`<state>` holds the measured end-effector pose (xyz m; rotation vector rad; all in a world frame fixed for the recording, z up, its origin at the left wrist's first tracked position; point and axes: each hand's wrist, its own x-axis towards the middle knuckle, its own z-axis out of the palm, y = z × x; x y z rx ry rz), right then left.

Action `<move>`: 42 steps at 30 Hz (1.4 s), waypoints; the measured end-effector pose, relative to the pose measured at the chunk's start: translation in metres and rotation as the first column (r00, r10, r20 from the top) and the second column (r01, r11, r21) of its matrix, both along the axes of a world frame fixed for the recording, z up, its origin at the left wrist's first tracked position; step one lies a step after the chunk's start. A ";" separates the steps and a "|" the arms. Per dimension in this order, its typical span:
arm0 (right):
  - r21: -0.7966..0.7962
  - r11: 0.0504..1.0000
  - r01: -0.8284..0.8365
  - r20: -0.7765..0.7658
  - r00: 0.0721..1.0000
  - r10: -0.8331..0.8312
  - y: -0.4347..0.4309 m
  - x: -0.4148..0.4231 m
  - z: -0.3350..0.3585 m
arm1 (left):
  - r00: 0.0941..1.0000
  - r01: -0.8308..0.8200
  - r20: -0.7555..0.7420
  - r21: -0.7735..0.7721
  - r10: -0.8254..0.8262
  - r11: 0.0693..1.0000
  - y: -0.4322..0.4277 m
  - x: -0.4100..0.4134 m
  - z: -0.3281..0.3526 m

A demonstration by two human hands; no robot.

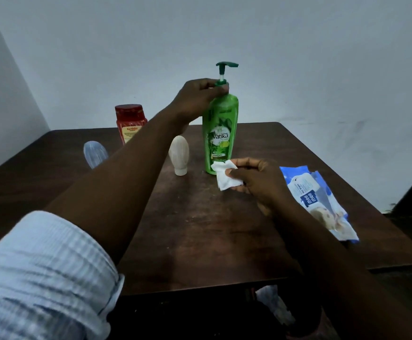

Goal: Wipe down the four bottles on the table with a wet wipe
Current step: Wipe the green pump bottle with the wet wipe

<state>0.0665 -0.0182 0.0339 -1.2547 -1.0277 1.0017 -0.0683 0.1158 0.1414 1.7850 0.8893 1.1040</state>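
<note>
Head view: your left hand [200, 94] grips the neck of the tall green plastic pump bottle [221, 133], upright on the dark wooden table [200, 229]. Your right hand [256, 182] pinches the crumpled white wet wipe [225, 176] at the bottle's base. The long axis is vertical, so likely wipe upward.

Blue-white wipes pack [317, 202] lying flat just right of right hand [256, 182]. Dark wooden table [200, 229] beneath both hands. Pale bare wall [298, 57] beyond left hand [197, 96].
</note>
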 end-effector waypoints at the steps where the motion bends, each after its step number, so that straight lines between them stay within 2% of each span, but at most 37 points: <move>1: -0.001 1.000 0.009 0.006 1.000 -0.009 0.001 0.001 0.000 | 1.000 0.002 0.005 0.006 -0.002 1.000 -0.001 -0.002 0.000; 6: 0.071 0.996 0.046 0.038 0.998 -0.049 -0.001 0.001 0.001 | 0.999 0.002 0.036 0.038 -0.004 0.999 -0.018 -0.020 -0.003; 11: 0.249 0.968 0.043 0.041 0.998 -0.055 -0.017 -0.004 0.020 | 1.000 0.019 -0.005 0.037 -0.019 0.999 -0.043 -0.044 -0.002; 15: 0.419 0.906 0.064 0.009 0.997 -0.074 -0.031 -0.007 0.038 | 0.999 0.031 -0.043 -0.005 -0.031 1.000 -0.061 -0.065 -0.004; 18: 0.537 0.839 0.081 0.085 0.985 -0.150 -0.036 -0.011 0.051 | 0.999 0.019 -0.039 -0.067 -0.022 0.998 -0.070 -0.077 -0.010; 22: 0.602 0.796 0.069 0.218 0.944 -0.246 -0.034 -0.018 0.061 | 1.000 -0.009 0.007 -0.116 0.010 0.993 -0.077 -0.085 -0.016; 25: 0.631 0.774 0.055 0.330 0.884 -0.332 -0.033 -0.025 0.065 | 0.997 -0.004 0.078 -0.169 0.017 0.986 -0.082 -0.084 -0.019; 29: 0.672 0.740 0.020 0.365 0.861 -0.355 -0.030 -0.036 0.068 | 0.975 0.080 0.223 -0.281 -0.016 0.956 -0.087 -0.079 -0.024; 32: 0.701 0.712 -0.031 0.437 0.808 -0.395 -0.022 -0.041 0.066 | 0.889 0.253 0.453 -0.350 -0.074 0.902 -0.089 -0.074 -0.025; 34: 0.716 0.695 -0.060 0.459 0.792 -0.404 -0.016 -0.041 0.066 | 0.827 0.356 0.550 -0.354 -0.115 0.865 -0.088 -0.072 -0.027; 42: 0.735 0.648 -0.198 0.557 0.721 -0.411 0.004 -0.038 0.068 | 0.719 0.479 0.681 -0.344 -0.137 0.808 -0.080 -0.065 -0.036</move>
